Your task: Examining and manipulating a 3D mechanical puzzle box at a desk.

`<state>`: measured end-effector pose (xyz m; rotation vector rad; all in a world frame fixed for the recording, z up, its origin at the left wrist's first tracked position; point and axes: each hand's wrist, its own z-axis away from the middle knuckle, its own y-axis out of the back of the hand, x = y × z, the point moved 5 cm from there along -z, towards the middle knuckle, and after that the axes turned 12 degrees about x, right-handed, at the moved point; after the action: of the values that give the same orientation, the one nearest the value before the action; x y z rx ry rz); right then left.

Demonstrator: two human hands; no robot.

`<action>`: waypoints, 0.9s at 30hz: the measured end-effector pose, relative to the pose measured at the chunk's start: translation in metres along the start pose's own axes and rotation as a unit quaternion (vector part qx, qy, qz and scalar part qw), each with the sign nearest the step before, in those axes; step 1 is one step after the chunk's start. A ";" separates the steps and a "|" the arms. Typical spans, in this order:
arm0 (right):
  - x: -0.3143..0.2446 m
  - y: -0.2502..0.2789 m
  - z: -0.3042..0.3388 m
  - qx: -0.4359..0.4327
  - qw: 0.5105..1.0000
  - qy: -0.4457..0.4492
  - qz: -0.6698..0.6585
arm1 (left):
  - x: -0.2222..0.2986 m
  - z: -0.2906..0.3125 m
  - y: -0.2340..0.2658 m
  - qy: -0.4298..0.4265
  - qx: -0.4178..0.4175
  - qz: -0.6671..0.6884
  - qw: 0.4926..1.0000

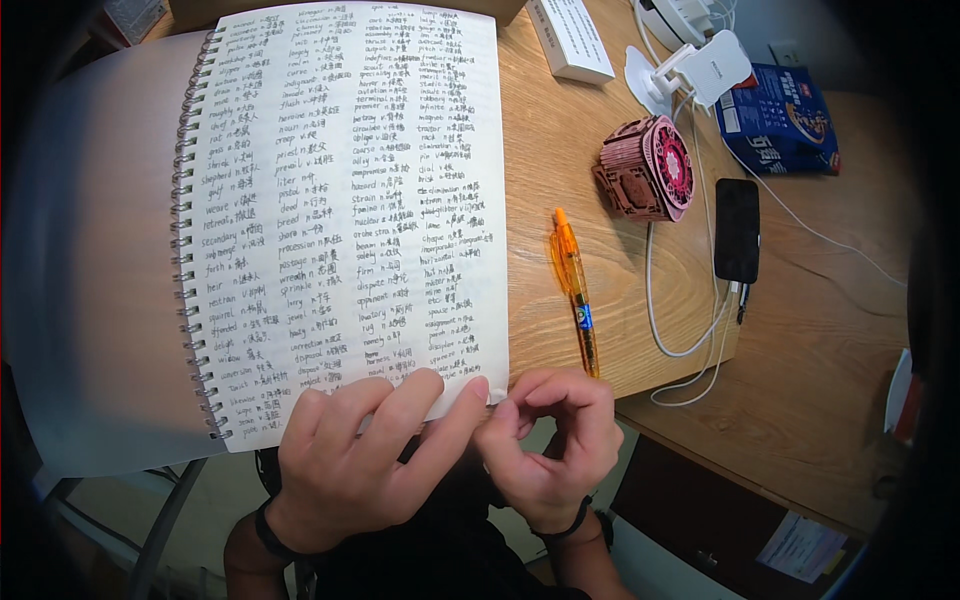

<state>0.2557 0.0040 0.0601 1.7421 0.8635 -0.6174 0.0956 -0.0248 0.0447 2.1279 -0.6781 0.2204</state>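
Notebook (345, 230) is open, spiral-bound, page packed with handwriting, and honestly the left hand (365, 460) is what's in the way: it covers the last few lines at the bottom. Its fingers are bent and a bit spread over that edge; can't tell if it's clamped on the paper. The right hand (550, 450) is curled up just beside the notebook's lower right corner, thumb and fingertip together, but no idea if any paper is pinched. So the notebook runs up and away from both hands, with a see-through cover (100, 260) folded out left of its rings.

Right of the notebook on the table (545, 150) there's an orange pen (576, 300), then a black phone (737, 235) with a white cable (653, 290), then a pink drum-shaped thing (650, 170). Containers are up by the notebook's top right: white box (572, 40) nearest it, blue packet (775, 118) farther right, contents hidden on both.
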 end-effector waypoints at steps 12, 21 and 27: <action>0.011 0.006 -0.004 0.019 1.000 -0.011 -0.022 | 0.001 -0.002 -0.001 -0.008 0.006 0.002 1.000; 0.011 0.010 -0.006 -0.027 0.999 -0.009 -0.044 | 0.001 0.000 -0.001 -0.010 0.006 -0.002 1.000; 0.005 0.008 -0.005 -0.051 0.998 0.016 -0.037 | 0.002 -0.001 0.001 0.008 0.000 0.011 1.000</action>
<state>0.2651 0.0084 0.0630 1.6372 0.9706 -0.5847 0.0964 -0.0254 0.0466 2.1183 -0.6922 0.2486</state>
